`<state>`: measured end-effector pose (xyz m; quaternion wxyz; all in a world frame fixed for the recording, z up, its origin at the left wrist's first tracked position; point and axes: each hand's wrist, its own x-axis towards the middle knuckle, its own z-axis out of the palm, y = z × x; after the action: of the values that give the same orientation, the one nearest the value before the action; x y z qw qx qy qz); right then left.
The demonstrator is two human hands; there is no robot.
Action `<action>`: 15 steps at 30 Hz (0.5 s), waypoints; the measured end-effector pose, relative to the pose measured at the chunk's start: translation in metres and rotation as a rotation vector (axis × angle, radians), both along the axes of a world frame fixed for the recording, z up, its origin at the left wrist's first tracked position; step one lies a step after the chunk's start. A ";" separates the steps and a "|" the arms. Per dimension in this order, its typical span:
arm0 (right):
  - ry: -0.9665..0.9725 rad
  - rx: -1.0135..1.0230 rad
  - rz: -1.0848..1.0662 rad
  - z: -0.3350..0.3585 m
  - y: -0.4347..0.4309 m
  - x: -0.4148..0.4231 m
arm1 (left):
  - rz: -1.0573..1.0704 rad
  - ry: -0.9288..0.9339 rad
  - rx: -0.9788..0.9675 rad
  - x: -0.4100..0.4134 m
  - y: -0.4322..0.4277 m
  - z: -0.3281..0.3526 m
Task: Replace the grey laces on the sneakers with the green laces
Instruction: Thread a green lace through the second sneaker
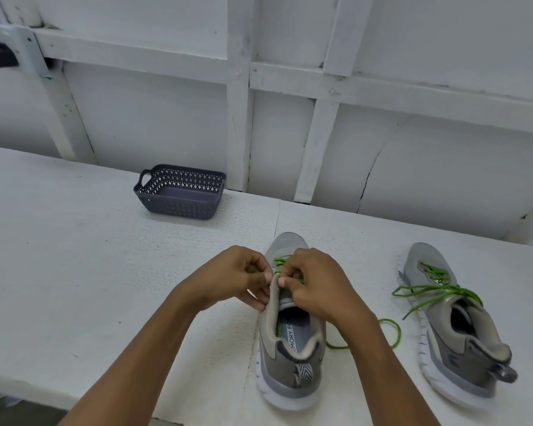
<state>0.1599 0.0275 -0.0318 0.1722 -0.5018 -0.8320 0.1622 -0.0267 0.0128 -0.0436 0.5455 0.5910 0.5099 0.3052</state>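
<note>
Head view: the near sneaker (290,352) on the bench (74,272) is partly laced, left fingers (260,298) pinching its edge, right fingers (285,276) pinching the green lace (281,260), top holes not yet done; the other sneaker (457,345) looks laced but untied.

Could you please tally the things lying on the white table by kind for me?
Grey sneakers: 2, the near sneaker and the right sneaker.
Green laces: 2, the near sneaker's lace and the right sneaker's lace.
Dark basket: 1.
Total: 5.
</note>
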 end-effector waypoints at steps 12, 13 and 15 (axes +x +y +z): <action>0.185 -0.263 0.013 0.000 0.003 0.045 | 0.302 -0.757 0.008 -0.017 0.014 0.007; 0.201 -0.259 0.003 -0.001 0.003 0.046 | 0.335 -0.825 -0.037 -0.019 0.016 0.007; 0.251 -0.230 -0.026 -0.003 0.001 0.050 | 0.324 -0.665 -0.082 -0.022 0.018 0.003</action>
<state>0.2094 0.0290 -0.0348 0.2183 -0.5047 -0.7733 0.3157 -0.0491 0.0304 -0.0409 0.6489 0.3489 0.4037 0.5424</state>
